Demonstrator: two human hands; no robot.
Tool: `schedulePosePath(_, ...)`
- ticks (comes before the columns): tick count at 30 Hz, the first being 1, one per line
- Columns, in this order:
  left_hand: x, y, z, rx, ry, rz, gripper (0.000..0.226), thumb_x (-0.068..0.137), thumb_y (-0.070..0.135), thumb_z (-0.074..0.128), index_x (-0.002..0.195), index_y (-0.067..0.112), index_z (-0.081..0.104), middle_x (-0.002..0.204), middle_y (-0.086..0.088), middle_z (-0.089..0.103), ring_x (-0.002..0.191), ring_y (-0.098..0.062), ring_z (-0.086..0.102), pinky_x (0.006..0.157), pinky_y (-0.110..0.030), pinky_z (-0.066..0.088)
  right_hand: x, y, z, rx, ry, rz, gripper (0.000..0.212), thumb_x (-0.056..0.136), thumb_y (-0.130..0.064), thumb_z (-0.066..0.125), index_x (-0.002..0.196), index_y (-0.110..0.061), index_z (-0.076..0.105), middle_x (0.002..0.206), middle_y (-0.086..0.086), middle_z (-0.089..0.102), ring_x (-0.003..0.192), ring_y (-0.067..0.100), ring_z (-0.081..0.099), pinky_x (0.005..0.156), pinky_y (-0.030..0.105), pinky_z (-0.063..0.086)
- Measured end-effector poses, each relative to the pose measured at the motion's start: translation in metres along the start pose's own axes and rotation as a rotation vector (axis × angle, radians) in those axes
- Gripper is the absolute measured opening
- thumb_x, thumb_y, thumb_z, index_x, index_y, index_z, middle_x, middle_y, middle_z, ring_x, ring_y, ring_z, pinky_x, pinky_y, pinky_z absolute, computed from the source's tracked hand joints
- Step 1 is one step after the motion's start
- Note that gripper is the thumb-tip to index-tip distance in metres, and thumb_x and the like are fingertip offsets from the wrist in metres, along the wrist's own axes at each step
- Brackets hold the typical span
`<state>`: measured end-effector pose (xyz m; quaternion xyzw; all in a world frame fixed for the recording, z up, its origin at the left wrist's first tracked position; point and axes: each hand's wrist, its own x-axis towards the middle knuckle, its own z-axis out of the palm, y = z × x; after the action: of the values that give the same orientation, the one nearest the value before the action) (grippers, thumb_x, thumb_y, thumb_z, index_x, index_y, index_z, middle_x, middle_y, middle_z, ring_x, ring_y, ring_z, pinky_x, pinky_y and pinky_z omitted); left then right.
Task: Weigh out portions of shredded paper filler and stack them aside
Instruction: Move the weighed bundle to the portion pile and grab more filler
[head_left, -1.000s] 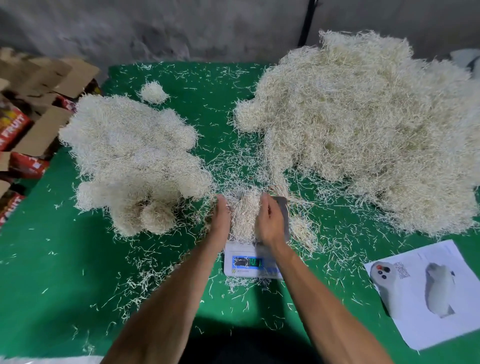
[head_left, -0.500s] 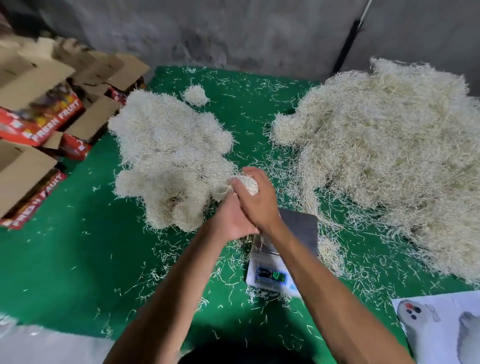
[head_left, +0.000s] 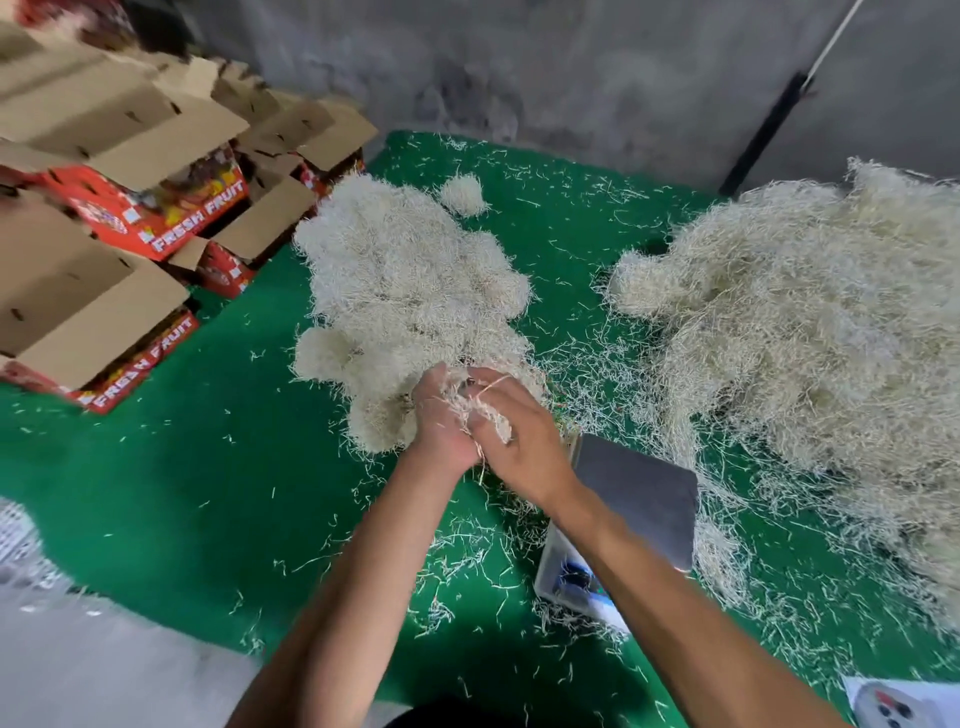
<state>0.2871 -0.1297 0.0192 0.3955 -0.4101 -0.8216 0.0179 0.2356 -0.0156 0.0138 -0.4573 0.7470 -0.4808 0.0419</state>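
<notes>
We have the weighed portion of shredded paper filler (head_left: 485, 410) cupped between both hands, just at the near edge of the stack of finished portions (head_left: 410, 296) on the left side of the green table (head_left: 171, 483). Our left hand (head_left: 441, 421) curls round the clump from the left and our right hand (head_left: 524, 436) closes over it from the right, so both are grasping the same wad, with strands poking out between the fingers.

The digital scale (head_left: 631, 512) sits just right of our wrists, its steel platform bare. Beyond it, well apart from the stack, lies the big loose heap of unweighed filler (head_left: 810, 332). A small stray ball (head_left: 464, 194) rests behind the stack, and open "Fresh Fruit" cartons (head_left: 150, 218) crowd the table's far left.

We judge this stuff to be almost weightless, springy and quick to shed: a loose pinch would let strands trail off and spoil the weighed amount. It looks best taken from both sides at once, palms enclosing the bulk and squeezing lightly so it compacts into a ball. It should not break or slip, but it will likely expand once set down, so pressing it against its neighbours seems wise.
</notes>
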Motion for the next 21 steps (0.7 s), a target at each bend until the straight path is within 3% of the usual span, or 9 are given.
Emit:
schedulePosePath(3,-0.002,-0.005,-0.006,0.003,0.029,0.003,0.107,0.090,0.083,0.019,0.145,-0.004,0.044,0.139,-0.025,0.056,0.122,-0.035,0.059,0.108,-0.033,0.045,0.004,-0.001,0.025,-0.117,0.063,-0.165,0.030,0.103,-0.037,0.058,0.119,-0.017,0.075,0.136,-0.001,0.067,0.129,0.014,0.057,0.118,0.037,0.037)
schedulePosePath(4,-0.004,-0.003,-0.002,0.038,0.027,0.035,0.101,0.093,0.079,0.026,0.143,-0.008,0.044,0.142,-0.028,0.053,0.122,-0.037,0.059,0.109,-0.031,0.045,0.010,0.002,0.025,-0.122,0.099,-0.132,0.030,0.103,-0.037,0.059,0.116,-0.015,0.076,0.126,0.001,0.071,0.119,0.013,0.062,0.110,0.034,0.044)
schedulePosePath(6,0.000,0.002,0.004,-0.224,-0.067,-0.162,0.100,0.088,0.081,0.037,0.132,-0.006,0.058,0.131,-0.027,0.063,0.114,-0.039,0.066,0.107,-0.046,0.048,0.026,0.010,0.019,-0.122,0.107,0.026,0.028,0.104,-0.032,0.059,0.108,-0.011,0.077,0.100,0.003,0.074,0.089,0.009,0.069,0.082,0.029,0.055)
schedulePosePath(9,0.006,0.008,0.019,-0.523,-0.157,-0.201,0.101,0.085,0.085,0.026,0.127,0.003,0.068,0.116,-0.015,0.071,0.112,-0.027,0.066,0.103,-0.047,0.051,0.065,0.019,0.013,-0.195,-0.129,0.243,0.030,0.105,-0.035,0.055,0.106,-0.016,0.077,0.062,-0.005,0.069,0.045,0.003,0.061,0.053,0.023,0.051)
schedulePosePath(13,0.032,0.015,0.017,-0.729,-0.055,-0.148,0.092,0.095,0.077,0.019,0.138,0.004,0.056,0.129,-0.019,0.065,0.122,-0.032,0.061,0.110,-0.049,0.044,0.121,0.018,0.016,-0.250,-0.267,0.323,0.046,0.106,-0.046,0.045,0.131,-0.014,0.067,0.039,-0.003,0.054,0.030,0.013,0.047,0.040,0.033,0.052)
schedulePosePath(15,0.045,0.024,0.008,-0.759,0.008,-0.121,0.087,0.099,0.072,0.018,0.143,0.004,0.047,0.139,-0.023,0.057,0.127,-0.036,0.056,0.113,-0.053,0.038,0.162,0.010,0.017,-0.183,-0.160,0.271,0.058,0.105,-0.059,0.040,0.130,-0.014,0.067,0.063,-0.001,0.069,0.051,0.017,0.066,0.065,0.037,0.062)
schedulePosePath(17,0.058,0.027,0.001,-0.786,0.010,-0.108,0.083,0.100,0.069,0.018,0.142,0.004,0.046,0.138,-0.022,0.056,0.125,-0.037,0.055,0.114,-0.055,0.036,0.205,-0.003,0.014,-0.036,-0.124,0.239,0.066,0.100,-0.072,0.039,0.133,-0.021,0.065,0.121,0.000,0.070,0.102,0.015,0.069,0.099,0.040,0.054)
schedulePosePath(19,0.065,0.027,-0.004,-0.774,0.018,-0.109,0.077,0.102,0.066,0.022,0.140,0.004,0.047,0.134,-0.021,0.059,0.122,-0.036,0.058,0.112,-0.054,0.038,0.234,-0.010,0.006,0.086,-0.131,0.270,0.076,0.095,-0.081,0.035,0.147,-0.029,0.053,0.153,-0.001,0.052,0.133,0.007,0.046,0.109,0.035,0.035)
schedulePosePath(21,0.071,0.025,-0.008,-0.744,0.024,-0.116,0.070,0.104,0.059,0.027,0.144,0.004,0.045,0.139,-0.020,0.057,0.128,-0.034,0.055,0.114,-0.054,0.038,0.235,-0.005,0.001,0.057,-0.156,0.291,0.080,0.094,-0.085,0.027,0.155,-0.034,0.040,0.164,-0.004,0.037,0.136,0.003,0.034,0.107,0.035,0.026)
